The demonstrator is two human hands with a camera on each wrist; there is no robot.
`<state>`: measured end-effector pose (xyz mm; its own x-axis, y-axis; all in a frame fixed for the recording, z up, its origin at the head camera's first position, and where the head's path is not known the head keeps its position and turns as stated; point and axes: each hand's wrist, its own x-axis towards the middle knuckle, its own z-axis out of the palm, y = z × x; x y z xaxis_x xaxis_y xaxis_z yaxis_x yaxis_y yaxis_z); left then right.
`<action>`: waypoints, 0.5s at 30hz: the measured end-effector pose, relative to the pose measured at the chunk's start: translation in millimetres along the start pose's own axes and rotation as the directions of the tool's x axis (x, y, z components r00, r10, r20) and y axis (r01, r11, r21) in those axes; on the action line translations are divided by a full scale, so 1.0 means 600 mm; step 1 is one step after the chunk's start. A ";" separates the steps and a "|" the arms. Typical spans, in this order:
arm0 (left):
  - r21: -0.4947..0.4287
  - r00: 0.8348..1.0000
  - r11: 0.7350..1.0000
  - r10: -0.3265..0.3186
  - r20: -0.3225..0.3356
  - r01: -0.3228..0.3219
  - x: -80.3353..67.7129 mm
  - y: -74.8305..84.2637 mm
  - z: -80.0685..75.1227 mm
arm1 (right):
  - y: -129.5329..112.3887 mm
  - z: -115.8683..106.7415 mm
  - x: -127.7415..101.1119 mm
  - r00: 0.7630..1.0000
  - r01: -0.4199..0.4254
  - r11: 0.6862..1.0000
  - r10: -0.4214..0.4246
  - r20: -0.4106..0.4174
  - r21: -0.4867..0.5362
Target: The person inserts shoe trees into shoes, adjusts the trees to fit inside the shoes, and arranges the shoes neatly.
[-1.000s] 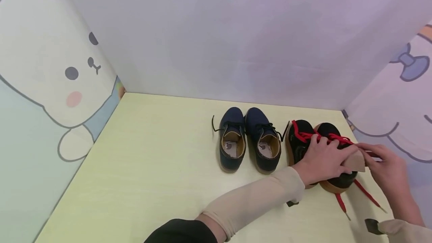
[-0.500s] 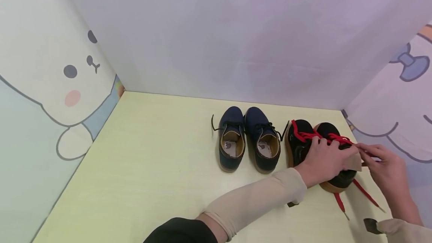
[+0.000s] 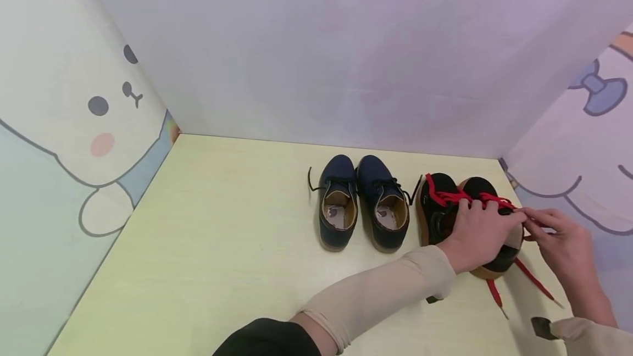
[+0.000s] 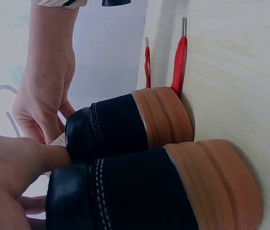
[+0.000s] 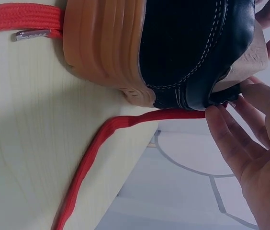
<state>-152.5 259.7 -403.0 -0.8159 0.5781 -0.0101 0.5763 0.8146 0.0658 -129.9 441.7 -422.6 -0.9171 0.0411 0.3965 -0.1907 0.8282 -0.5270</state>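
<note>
Two black shoes with tan soles and red laces stand side by side at the table's right. My left hand reaches over the left black shoe and grips the tongue of the right black shoe. The tongue's beige lining shows by its fingers in the right wrist view. My right hand pinches that shoe's upper edge at the right side, thumb against fingers. A red shoelace runs from those fingertips down to the table. The exact spot pinched is partly hidden by the fingers.
Navy shoes, a left one and a right one, with black laces stand left of the black pair. The pale table meets a plain back wall. Printed cartoon walls rise at both sides.
The left hand has shifted slightly and its thumb has moved toward the right hand's fingertips. Less of the beige tongue lining sticks out past it. The right hand stays by the shoe's edge.
</note>
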 end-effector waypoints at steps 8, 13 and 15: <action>0.005 0.998 0.999 -0.031 -0.051 0.032 0.007 0.004 0.007 | 0.001 0.001 -0.002 1.000 -0.025 0.999 0.025 0.008 0.047; 0.029 0.995 0.999 -0.027 -0.095 0.030 0.009 0.005 0.013 | 0.000 0.000 -0.004 0.999 -0.034 0.994 0.032 0.023 0.106; 0.040 0.994 0.999 -0.018 -0.112 0.023 0.010 0.006 0.015 | 0.000 -0.001 -0.004 0.999 -0.032 0.992 0.029 0.028 0.120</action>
<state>-155.1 266.5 -411.6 -0.8265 0.5540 0.1000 0.5587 0.8290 0.0251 -127.6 441.8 -423.1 -0.9319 0.0494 0.3594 -0.2015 0.7534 -0.6260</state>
